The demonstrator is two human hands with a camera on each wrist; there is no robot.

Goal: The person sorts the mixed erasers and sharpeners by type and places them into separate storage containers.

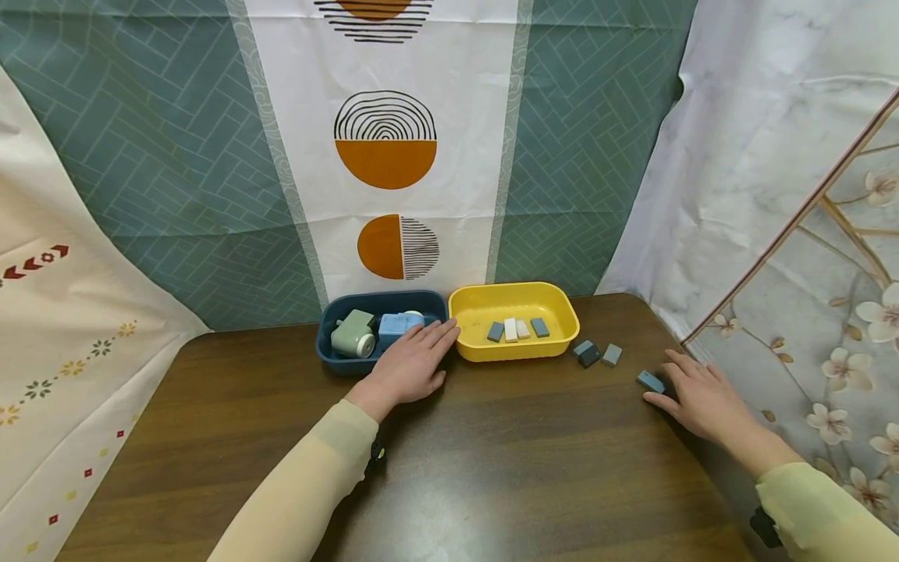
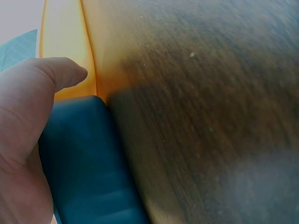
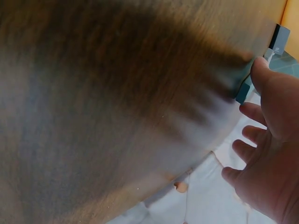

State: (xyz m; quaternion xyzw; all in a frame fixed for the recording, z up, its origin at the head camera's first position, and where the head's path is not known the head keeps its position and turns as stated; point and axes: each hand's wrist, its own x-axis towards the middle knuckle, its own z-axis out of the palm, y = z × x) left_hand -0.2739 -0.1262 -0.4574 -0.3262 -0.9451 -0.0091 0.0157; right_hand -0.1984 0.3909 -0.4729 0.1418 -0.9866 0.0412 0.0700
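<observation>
My left hand lies with extended fingers over the right end of the dark blue tray, fingertips right at the neighbouring yellow tray. Its thumb stands apart in the left wrist view, in front of the yellow wall. Inside the dark blue tray are a sage-green toy-like object and a light blue one, partly hidden by the hand. At the table's right side, my right hand is spread beside a small blue block, which sits between thumb and index finger.
Several small grey-blue and white blocks lie in the yellow tray. Just right of it are dark blue blocks and a grey-green block on the wooden table. A flowered cloth hangs along the right edge.
</observation>
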